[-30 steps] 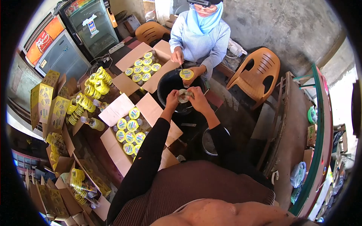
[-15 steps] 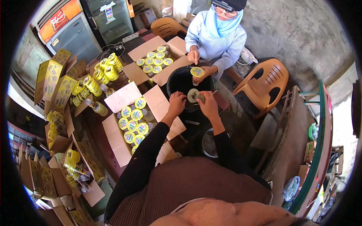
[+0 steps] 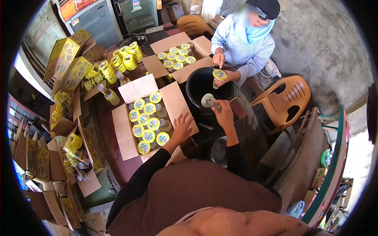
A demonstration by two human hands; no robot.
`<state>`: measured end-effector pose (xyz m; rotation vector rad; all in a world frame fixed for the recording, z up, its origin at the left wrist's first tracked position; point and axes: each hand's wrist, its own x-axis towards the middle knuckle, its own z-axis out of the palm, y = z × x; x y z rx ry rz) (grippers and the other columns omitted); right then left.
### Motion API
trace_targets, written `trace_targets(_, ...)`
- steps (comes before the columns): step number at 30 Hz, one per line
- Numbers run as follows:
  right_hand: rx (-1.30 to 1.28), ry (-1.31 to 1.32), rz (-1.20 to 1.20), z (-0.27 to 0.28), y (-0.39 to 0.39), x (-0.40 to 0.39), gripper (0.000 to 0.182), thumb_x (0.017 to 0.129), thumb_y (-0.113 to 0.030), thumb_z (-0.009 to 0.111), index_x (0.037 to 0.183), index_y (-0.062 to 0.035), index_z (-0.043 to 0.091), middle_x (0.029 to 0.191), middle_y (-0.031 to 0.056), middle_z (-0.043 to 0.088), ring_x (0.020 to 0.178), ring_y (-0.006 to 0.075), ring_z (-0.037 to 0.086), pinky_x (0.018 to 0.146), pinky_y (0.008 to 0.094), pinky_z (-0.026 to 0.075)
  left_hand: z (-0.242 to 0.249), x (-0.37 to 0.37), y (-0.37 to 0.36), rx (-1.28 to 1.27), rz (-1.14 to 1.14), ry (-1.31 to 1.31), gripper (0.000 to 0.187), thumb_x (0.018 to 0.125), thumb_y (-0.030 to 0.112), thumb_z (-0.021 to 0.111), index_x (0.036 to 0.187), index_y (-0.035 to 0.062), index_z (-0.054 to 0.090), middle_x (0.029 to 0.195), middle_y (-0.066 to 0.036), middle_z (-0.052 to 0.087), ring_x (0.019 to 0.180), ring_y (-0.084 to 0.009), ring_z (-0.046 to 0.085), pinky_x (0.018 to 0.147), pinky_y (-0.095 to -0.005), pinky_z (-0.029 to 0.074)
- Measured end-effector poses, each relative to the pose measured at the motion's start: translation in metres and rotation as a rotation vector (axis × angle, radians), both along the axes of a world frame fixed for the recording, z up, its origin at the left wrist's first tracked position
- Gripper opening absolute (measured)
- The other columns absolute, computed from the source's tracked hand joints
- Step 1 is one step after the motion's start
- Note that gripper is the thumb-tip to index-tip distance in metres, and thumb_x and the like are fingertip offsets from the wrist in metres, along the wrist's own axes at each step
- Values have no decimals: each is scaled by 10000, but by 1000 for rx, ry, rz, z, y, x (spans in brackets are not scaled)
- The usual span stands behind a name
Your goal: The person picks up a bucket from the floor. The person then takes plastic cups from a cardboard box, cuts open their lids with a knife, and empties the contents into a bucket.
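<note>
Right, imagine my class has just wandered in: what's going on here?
The camera wearer's right hand holds what looks like a pale-topped cup by the near rim of a black bucket. The left hand is spread over a flap of the near box, which holds yellow-lidded cups. Opposite, a co-worker holds another yellow-lidded cup over the bucket.

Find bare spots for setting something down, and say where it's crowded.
Bare: the maroon tabletop strip bordered by the near carton and the bottle; the brown chair's seat. Crowded: the near carton's yellow-lidded containers, and the yellow stacks behind the bottle.
</note>
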<state>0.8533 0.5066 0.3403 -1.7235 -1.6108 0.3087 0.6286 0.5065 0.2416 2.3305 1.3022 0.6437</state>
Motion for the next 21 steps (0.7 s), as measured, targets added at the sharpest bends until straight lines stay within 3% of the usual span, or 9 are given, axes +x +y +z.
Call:
trace_targets(2,199,-4,-83,3,1,-5,308,827,-157,696,1106,-106,575,1091,120,534,970,346,600,773,416,511,-13,-12,-12,-42,18,11,564,779,154,692,1312,176,509,1485,-110,289,1389,-384,210,1092,-627,174)
trace_targets(6,47,-21,-3,0,-1,0,319,822,-134,698,1115,-108,575,1091,129,530,981,347,594,778,414,515,-21,-32,-24,-63,97,-6,507,773,170,698,1260,169,555,1471,-112,318,1383,-382,225,1084,-632,171)
trace_targets(9,293,28,-106,-4,5,-8,359,796,-125,719,1120,-110,568,1106,116,522,978,338,598,776,418,516,-23,-54,-17,26,208,-4,515,757,173,722,1247,164,565,1452,-116,347,1356,-386,272,1060,-605,233)
trace_targets(10,300,26,-105,-5,6,-7,359,796,-125,719,1120,-110,568,1106,116,522,978,338,598,776,418,516,-24,-66,-13,32,210,-7,515,757,173,722,1247,164,565,1452,-116,347,1356,-386,272,1060,-605,233)
trace_targets(12,56,8,7,-10,4,-5,367,790,-120,723,1120,-109,564,1108,111,517,973,336,599,781,419,515,-27,-99,-10,111,364,-23,512,754,168,728,1240,158,569,1432,-114,370,1343,-373,293,1059,-569,254)
trace_targets(13,123,50,-11,-16,7,-7,360,786,-108,723,1110,-105,566,1103,113,521,978,337,599,782,421,517,-29,-116,-11,110,359,-20,512,754,168,728,1240,158,569,1432,-114,370,1343,-373,293,1059,-569,254)
trace_targets(16,290,59,-127,-3,7,-21,358,779,-101,725,1101,-103,567,1101,109,523,974,340,600,775,416,520,-37,-165,-15,51,777,123,510,801,180,697,1286,157,538,1456,-110,346,1357,-354,284,1075,-578,240)
trace_targets(18,227,40,-74,-5,7,-17,358,782,-103,723,1104,-100,564,1101,110,522,977,336,598,774,411,521,-40,-190,-21,-91,950,82,523,821,182,671,1317,149,508,1475,-95,329,1399,-378,210,1087,-642,175)
trace_targets(21,214,64,-50,-8,9,-21,363,789,-109,717,1116,-91,558,1104,111,520,982,330,594,772,400,523,-52,-214,-33,-270,1047,130,630,841,231,646,1415,160,397,1533,-113,223,1429,-383,136,1082,-663,159)
